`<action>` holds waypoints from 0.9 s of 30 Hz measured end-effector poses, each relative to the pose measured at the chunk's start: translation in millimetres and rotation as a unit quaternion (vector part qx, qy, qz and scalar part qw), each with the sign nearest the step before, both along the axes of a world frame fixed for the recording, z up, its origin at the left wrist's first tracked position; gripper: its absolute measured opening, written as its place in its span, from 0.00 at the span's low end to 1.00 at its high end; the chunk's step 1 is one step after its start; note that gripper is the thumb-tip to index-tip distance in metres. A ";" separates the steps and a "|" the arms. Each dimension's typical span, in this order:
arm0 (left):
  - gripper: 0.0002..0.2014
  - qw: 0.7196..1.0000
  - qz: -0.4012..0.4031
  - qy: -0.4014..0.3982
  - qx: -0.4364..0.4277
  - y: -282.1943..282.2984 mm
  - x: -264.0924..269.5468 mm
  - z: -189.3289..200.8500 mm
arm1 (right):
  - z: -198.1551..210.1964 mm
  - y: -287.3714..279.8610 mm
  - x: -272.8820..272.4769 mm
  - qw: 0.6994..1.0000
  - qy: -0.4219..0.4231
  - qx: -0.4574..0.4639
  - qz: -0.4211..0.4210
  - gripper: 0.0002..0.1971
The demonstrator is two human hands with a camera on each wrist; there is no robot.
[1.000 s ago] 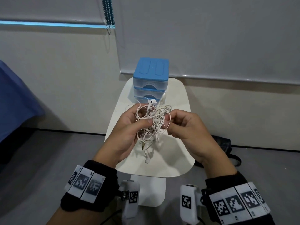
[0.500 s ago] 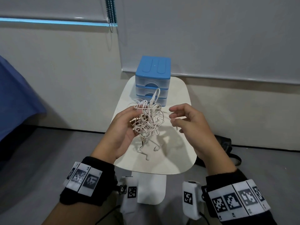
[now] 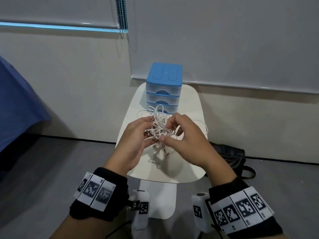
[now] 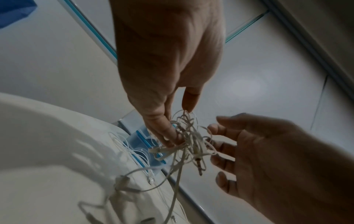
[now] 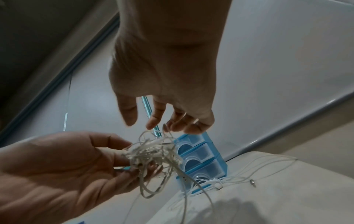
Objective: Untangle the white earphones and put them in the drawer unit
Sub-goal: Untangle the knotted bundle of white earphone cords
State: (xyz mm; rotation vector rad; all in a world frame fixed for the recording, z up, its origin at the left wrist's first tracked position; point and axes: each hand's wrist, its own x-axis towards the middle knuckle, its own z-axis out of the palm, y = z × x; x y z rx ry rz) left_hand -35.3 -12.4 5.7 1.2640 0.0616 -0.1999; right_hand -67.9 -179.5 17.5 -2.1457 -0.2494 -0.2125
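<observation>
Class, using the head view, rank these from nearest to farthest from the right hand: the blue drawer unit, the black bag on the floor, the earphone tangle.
1. Earphone tangle: at the fingertips of the right hand.
2. Blue drawer unit: just beyond, at the table's back.
3. Black bag: on the floor, right of the table.

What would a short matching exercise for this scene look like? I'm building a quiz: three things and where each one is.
Things:
1. earphones
2. drawer unit
3. black bag

Places:
A. on the floor, right of the table
B. at the far end of the table
C. between the left hand and the right hand

Pairs: 1-C, 2-B, 3-A
</observation>
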 end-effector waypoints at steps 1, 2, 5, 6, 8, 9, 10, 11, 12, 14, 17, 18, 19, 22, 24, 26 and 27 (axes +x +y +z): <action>0.13 1.000 0.000 -0.003 0.011 -0.5 -0.6 -0.9 | 1.0 0.2 1.3 1.000 -0.007 0.020 -0.023 0.10; 0.12 1.000 -0.002 -0.007 0.018 -0.9 -1.8 -1.1 | 2.7 0.2 2.6 0.998 -0.011 0.047 -0.047 0.06; 0.11 0.999 -0.002 -0.017 0.046 -2.7 -3.5 -2.5 | 6.3 -3.0 9.7 0.994 -0.002 0.055 -0.090 0.05; 0.11 0.998 -0.002 -0.019 0.057 -3.4 -3.7 -3.2 | 7.1 -3.4 11.8 0.995 0.013 0.036 -0.088 0.06; 0.14 0.996 -0.008 -0.027 0.086 -4.6 -4.0 -4.6 | 7.5 -2.3 13.6 0.996 0.049 0.003 -0.073 0.07; 0.17 0.995 -0.013 -0.032 0.098 -5.7 -4.0 -5.4 | 6.6 -1.7 13.7 0.996 0.061 -0.002 -0.066 0.08; 0.21 0.993 -0.017 -0.040 0.108 -6.4 -4.6 -5.5 | 5.8 -0.9 13.6 0.996 0.068 0.000 -0.060 0.08; 0.24 0.991 -0.020 -0.052 0.120 -7.3 -5.2 -5.1 | 4.9 -0.2 13.5 0.996 0.070 0.005 -0.058 0.08; 0.27 0.989 -0.024 -0.065 0.134 -7.5 -5.8 -4.6 | 3.9 0.7 13.5 0.996 0.073 0.011 -0.058 0.07; 0.31 0.981 -0.033 -0.087 0.170 -7.3 -5.9 -5.3 | 1.6 2.6 13.7 0.994 0.083 0.016 -0.064 0.04; 0.34 0.972 -0.044 -0.108 0.205 -5.2 -5.6 -6.5 | -2.1 4.7 15.5 0.991 0.105 0.035 -0.075 0.04; 0.35 0.970 -0.048 -0.113 0.211 -4.7 -5.3 -6.6 | -3.4 4.6 17.0 0.989 0.117 0.051 -0.078 0.05; 0.36 0.968 -0.051 -0.116 0.216 -4.7 -5.1 -6.6 | -4.8 4.3 18.7 0.986 0.129 0.065 -0.081 0.06; 0.36 0.963 -0.059 -0.131 0.229 -5.6 -5.5 -6.7 | -7.9 3.1 22.6 0.984 0.142 0.069 -0.085 0.07; 0.35 0.962 -0.067 -0.137 0.228 -6.2 -4.5 -7.8 | -8.1 2.9 23.3 0.984 0.141 0.066 -0.085 0.06; 0.32 0.966 -0.064 -0.131 0.212 -6.5 -1.4 -8.8 | -7.4 2.3 24.2 0.984 0.140 0.070 -0.087 0.04; 0.30 0.969 -0.060 -0.128 0.203 -7.3 0.4 -9.2 | -7.5 1.6 24.6 0.982 0.144 0.080 -0.088 0.05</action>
